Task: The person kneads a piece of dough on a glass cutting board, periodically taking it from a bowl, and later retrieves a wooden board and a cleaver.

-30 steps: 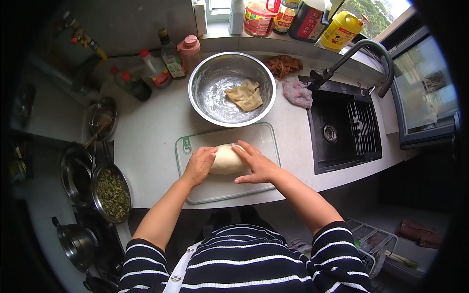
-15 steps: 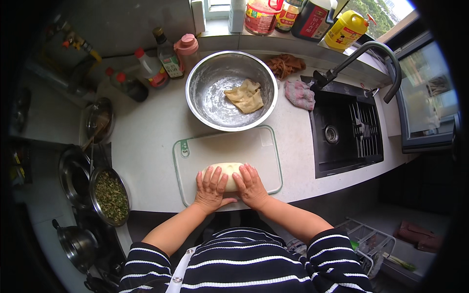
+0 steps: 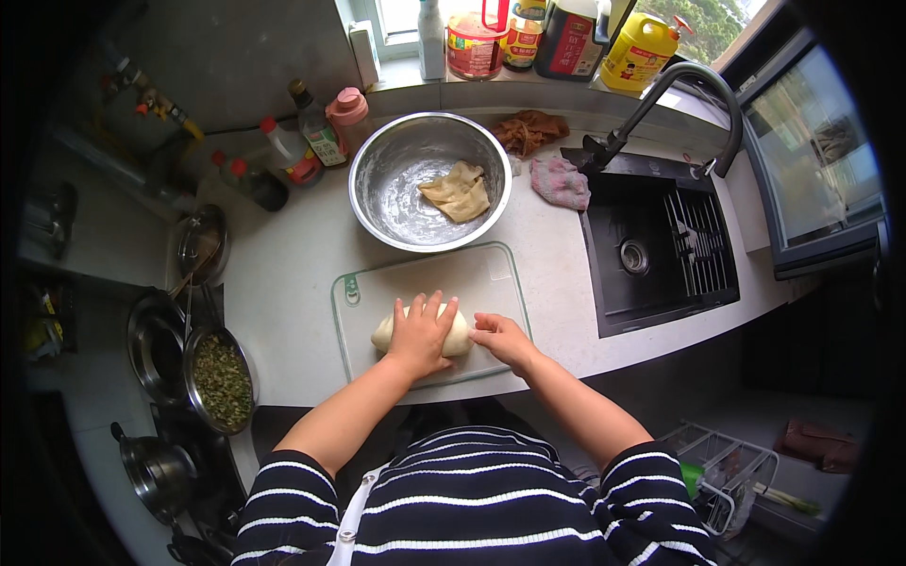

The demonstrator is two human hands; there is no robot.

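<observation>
A pale, smooth log of dough [image 3: 460,337] lies crosswise on a clear cutting board [image 3: 491,275] with a green rim. My left hand [image 3: 421,338] rests over the middle of the dough, fingers stretched out and spread across its top. At the dough's right end, my right hand [image 3: 505,341] has its fingers curled in, the tips pinching at that end. Beyond the board stands a wide steel bowl [image 3: 382,203], its inside smeared with white residue. A crumpled, yellowish piece that looks like cloth or a sheet of dough [image 3: 459,192] lies in it.
To the left, a pan [image 3: 223,380] holds chopped green filling, beside pots and bottles [image 3: 260,186]. A black sink [image 3: 634,292] with a faucet [image 3: 694,68] is on the right. Brown [image 3: 530,133] and pinkish [image 3: 562,183] cloths lie behind the bowl. Containers [image 3: 477,45] line the windowsill.
My right hand has come off the dough's top and moved to its right end, its fingers curling. My left hand has shifted toward the dough's middle. The view has shifted slightly.
</observation>
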